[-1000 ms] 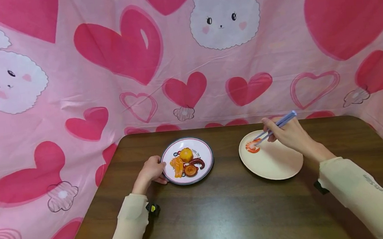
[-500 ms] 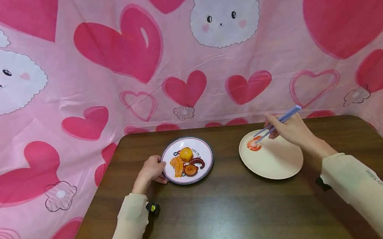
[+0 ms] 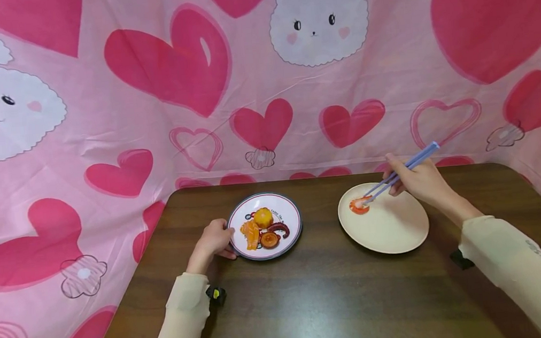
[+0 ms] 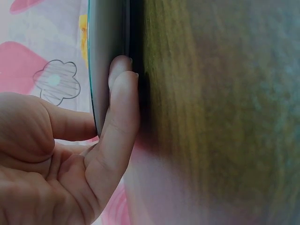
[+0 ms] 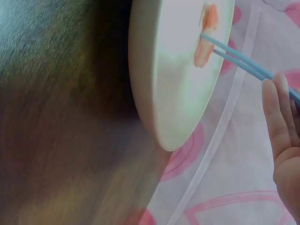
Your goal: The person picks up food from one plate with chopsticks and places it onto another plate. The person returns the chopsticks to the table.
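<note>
My left hand [image 3: 215,239] pinches the left rim of a white plate [image 3: 286,210] with a dark blue edge; in the left wrist view the thumb lies over the rim and the fingers [image 4: 123,101] are under it. On that plate sit a yellow round piece [image 3: 263,218], an orange striped slice [image 3: 251,235], a brown round piece [image 3: 270,240] and a dark red tentacle [image 3: 281,229]. My right hand [image 3: 418,180] holds a pair of blue chopsticks [image 3: 408,167]. Their tips are at an orange-and-white shrimp [image 3: 359,207] near the left rim of a cream plate [image 3: 392,231].
Both plates stand toward the back of a dark brown wooden table [image 3: 306,305], with a gap between them. Close behind the far edge hangs a pink cloth [image 3: 250,47] printed with hearts and rabbits, which also runs along the left and right sides.
My right hand has shifted to the right and the chopsticks have drawn back with it. The shrimp has turned and moved slightly right on the cream plate. My left hand stays at its plate.
</note>
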`<state>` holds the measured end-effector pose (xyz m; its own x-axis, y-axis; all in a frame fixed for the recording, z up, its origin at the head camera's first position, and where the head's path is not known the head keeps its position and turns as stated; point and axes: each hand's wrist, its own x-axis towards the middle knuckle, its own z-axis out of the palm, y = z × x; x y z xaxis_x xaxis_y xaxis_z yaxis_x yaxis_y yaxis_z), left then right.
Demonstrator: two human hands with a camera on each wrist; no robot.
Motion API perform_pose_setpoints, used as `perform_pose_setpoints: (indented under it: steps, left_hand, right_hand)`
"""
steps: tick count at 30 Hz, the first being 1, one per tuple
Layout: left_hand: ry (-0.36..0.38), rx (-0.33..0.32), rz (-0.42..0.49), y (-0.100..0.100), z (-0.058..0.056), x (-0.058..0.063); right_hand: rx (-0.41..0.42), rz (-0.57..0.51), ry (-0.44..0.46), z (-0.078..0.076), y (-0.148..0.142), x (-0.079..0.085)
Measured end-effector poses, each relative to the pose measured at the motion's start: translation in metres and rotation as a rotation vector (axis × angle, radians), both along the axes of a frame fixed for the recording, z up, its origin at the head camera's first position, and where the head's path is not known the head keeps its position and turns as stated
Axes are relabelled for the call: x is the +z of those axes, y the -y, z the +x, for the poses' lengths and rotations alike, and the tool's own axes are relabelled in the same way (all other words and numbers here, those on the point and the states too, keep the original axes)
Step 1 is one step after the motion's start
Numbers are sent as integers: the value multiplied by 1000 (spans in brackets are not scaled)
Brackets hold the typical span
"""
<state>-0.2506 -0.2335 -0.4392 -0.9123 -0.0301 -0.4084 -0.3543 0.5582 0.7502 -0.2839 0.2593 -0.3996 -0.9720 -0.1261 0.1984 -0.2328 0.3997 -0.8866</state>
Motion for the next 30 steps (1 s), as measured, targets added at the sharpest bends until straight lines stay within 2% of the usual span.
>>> perform_pose_setpoints:
  steps: [4,15,23,30]
  left_hand:
    - [-1,-3,-3,0,-2,0]
    - [1,-5,0,1,-2,-1]
    - [-1,-7,-9,0,-1,1]
    - [3,-3,-5,0,-1,0]
  right_hand:
    - [-19,19,-11,2,0,1]
    - [6,-107,104,-2,-1,-7]
    - [-46,-33,22,1,-6,-15]
    - [-117,-54,-26,5,-2,-20]
